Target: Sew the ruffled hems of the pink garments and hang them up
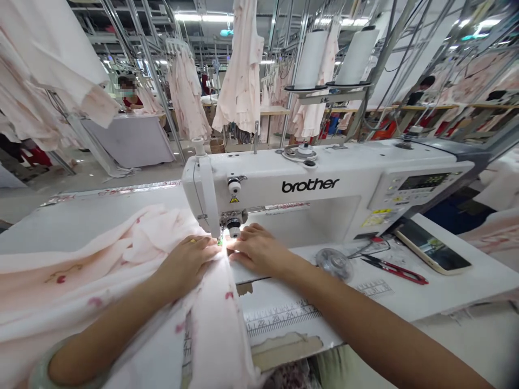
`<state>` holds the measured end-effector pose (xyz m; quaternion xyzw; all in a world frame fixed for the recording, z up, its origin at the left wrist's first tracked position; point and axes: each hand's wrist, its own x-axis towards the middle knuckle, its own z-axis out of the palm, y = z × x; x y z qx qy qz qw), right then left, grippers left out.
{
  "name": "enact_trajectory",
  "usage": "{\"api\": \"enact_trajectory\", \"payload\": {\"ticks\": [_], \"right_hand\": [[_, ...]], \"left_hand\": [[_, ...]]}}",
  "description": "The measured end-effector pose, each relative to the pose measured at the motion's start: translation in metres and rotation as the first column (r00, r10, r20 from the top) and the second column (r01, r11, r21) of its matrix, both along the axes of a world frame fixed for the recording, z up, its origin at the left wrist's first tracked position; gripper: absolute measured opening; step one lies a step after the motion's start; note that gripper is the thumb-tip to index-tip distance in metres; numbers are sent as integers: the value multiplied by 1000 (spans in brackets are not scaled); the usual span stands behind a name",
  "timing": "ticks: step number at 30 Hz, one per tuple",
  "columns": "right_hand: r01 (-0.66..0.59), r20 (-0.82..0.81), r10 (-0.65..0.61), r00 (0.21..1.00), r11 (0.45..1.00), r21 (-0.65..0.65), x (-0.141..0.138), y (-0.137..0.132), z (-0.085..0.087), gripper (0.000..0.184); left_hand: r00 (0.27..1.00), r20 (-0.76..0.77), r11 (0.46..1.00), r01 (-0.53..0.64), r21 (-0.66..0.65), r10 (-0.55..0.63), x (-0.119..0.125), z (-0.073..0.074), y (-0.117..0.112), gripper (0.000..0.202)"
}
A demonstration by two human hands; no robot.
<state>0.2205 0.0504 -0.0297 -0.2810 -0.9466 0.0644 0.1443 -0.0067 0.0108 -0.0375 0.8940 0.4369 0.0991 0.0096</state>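
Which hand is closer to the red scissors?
Right. The right hand is nearer, with the red-handled thread snips lying off to its right. The left hand is farther away, on the other side of the right hand.

The sewing table [446,289] holds pink fabric [81,259], red snips [393,270] and a phone [433,247].

Up top, long strip lights [188,17] blaze across a ceiling packed with steel racking [156,81], and look at all those pale pink dresses [186,94] hanging down the line! Over on the left, a co-worker [127,92] stands behind a white-covered table [130,141], working away. Below that, a smooth pale floor [133,175] runs off into the room. Further back, a wooden-topped bench [273,111] stretches across, and on the right another person [421,89] appears among the racks.
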Motion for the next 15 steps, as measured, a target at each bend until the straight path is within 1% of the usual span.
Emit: {"api": "enact_trajectory", "payload": {"ticks": [2, 4, 5, 6, 7, 8, 10, 11, 12, 13, 14, 15], "right_hand": [[20, 2, -20, 1000, 1000, -2, 3, -10, 9, 15], [31, -52, -32, 998, 999, -12, 14, -34, 14, 18], [31, -121, -33, 992, 999, -18, 22, -51, 12, 22], [39, -223, -42, 974, 999, -15, 32, -72, 7, 25], [61, -320, -59, 946, 998, -2, 43, -94, -3, 25], [89, -421, -66, 905, 995, 35, 54, -118, -16, 27], [208, -601, -70, 796, 965, 162, 73, -162, -52, 35], [261, -644, -104, 758, 953, 154, 79, -181, -71, 34], [282, -607, -203, 768, 959, 36, 82, -196, -89, 33], [293, -584, -283, 761, 953, -79, 81, -206, -105, 32], [311, -527, -405, 747, 914, -263, 77, -213, -118, 34], [295, -458, -502, 734, 843, -450, 70, -216, -128, 40]], "left_hand": [[998, -70, 1000, -10, -19, 8, -1, 4, -9, 36], [990, -127, 998, -53, 22, 55, -4, 7, -29, 42], [986, -139, 995, -79, 63, 87, -7, 8, -42, 48], [983, -136, 987, -112, 111, 127, -9, 7, -58, 54], [979, -122, 978, -142, 152, 161, -12, 5, -75, 60], [977, -104, 970, -167, 177, 188, -15, 1, -92, 66], [962, -55, 951, -253, 179, 267, -21, -11, -119, 73], [955, -44, 947, -284, 152, 294, -22, -18, -128, 73], [948, -42, 944, -309, 118, 316, -22, -25, -133, 71], [943, -51, 942, -325, 79, 329, -21, -31, -134, 68], [939, -62, 940, -337, 44, 339, -19, -35, -131, 65], [935, -71, 938, -346, 14, 346, -17, -37, -125, 62]]}}
